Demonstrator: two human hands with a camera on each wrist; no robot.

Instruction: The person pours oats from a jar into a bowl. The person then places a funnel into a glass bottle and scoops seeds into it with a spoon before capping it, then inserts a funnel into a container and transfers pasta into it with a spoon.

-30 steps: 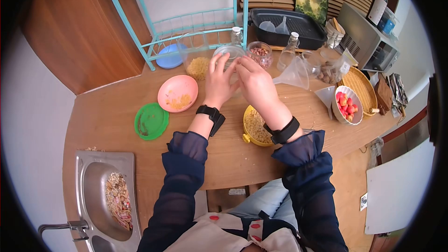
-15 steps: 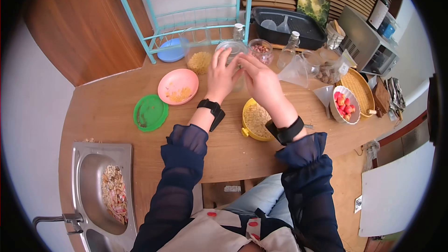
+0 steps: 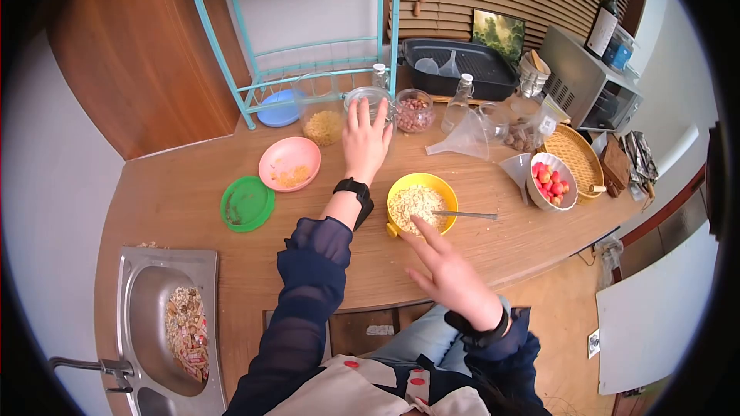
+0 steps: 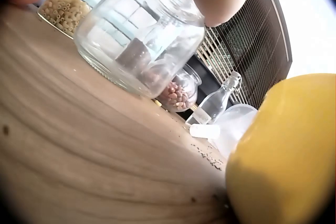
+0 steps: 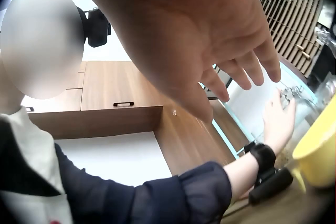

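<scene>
My left hand (image 3: 365, 142) lies with its fingers extended over the top of a clear glass jar (image 4: 136, 40), which stands upright on the table and looks empty. Part of that hand overlaps the jar's mouth in the left wrist view. Nearer my body, my right hand (image 3: 456, 281) hovers with spread fingers and nothing in them. Its fingertips overlap the front rim of a yellow bowl (image 3: 453, 189). Oat flakes (image 3: 416, 204) fill that bowl, and a metal spoon (image 3: 474, 216) leans out over its right side.
Left of the jar are a pasta container (image 3: 320, 123), a pink plate (image 3: 270, 166) and a green plate (image 3: 254, 212). To its right stand a peanut jar (image 3: 415, 112), a funnel (image 3: 466, 139), a glass bottle (image 3: 460, 100) and a bowl of red fruit (image 3: 551, 185). A sink (image 3: 146, 300) sits front left.
My right hand has left the jar and moved back toward my body, down to the yellow bowl's near side. The left hand stays at the jar's top. The bowl and spoon are now uncovered.
</scene>
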